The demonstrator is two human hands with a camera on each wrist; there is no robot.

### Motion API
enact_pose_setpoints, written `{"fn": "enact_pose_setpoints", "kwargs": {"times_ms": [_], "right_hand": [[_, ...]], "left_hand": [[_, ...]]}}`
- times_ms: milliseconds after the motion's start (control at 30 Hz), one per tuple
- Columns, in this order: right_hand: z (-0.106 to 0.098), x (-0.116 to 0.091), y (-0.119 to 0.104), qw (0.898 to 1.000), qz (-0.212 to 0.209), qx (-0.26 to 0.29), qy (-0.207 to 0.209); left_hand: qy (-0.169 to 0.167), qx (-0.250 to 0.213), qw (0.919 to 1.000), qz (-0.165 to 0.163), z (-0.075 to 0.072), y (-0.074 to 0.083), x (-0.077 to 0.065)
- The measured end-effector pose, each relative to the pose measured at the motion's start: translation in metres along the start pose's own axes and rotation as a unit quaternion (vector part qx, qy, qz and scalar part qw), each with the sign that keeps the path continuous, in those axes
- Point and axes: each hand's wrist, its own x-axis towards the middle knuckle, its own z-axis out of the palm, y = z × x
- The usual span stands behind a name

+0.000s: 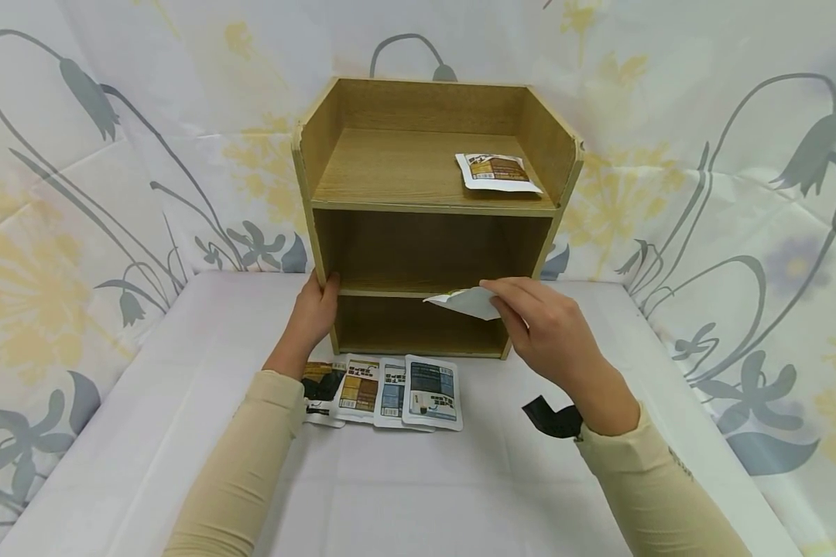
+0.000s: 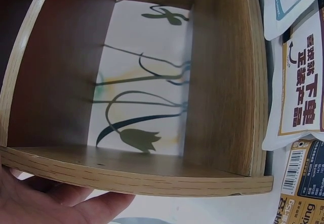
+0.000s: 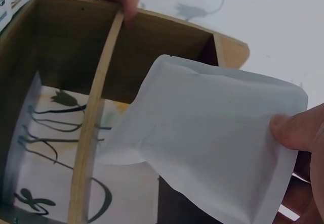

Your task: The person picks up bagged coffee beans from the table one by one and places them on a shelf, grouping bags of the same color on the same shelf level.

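A small wooden shelf (image 1: 418, 293) with an open top tray and two compartments stands before me. My left hand (image 1: 315, 309) grips its left side panel near the middle board, thumb at the front edge. Between thumb and fingers, my right hand (image 1: 546, 329) pinches the edge of a white sachet (image 3: 212, 138), held in front of the middle compartment's right part. The sachet's plain back shows in the right wrist view. Another sachet (image 1: 498, 172), brown and white, lies at the right of the top tray.
Several overlapping sachets (image 1: 432, 392) lie on the white-covered table (image 1: 404, 495) in front of the shelf, some partly behind the left forearm. A black strap (image 1: 553, 418) hangs at the right wrist. Flower-patterned cloth (image 1: 724, 193) hangs behind.
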Motion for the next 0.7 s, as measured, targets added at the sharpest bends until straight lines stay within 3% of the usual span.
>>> {"fn": "enact_pose_setpoints", "kwargs": {"times_ms": [700], "right_hand": [[-0.011,0.025,-0.003,0.999,-0.022,0.0,0.041]], "left_hand": [[-0.005,-0.005,1.0,-0.003,-0.001,0.002,-0.002]]}}
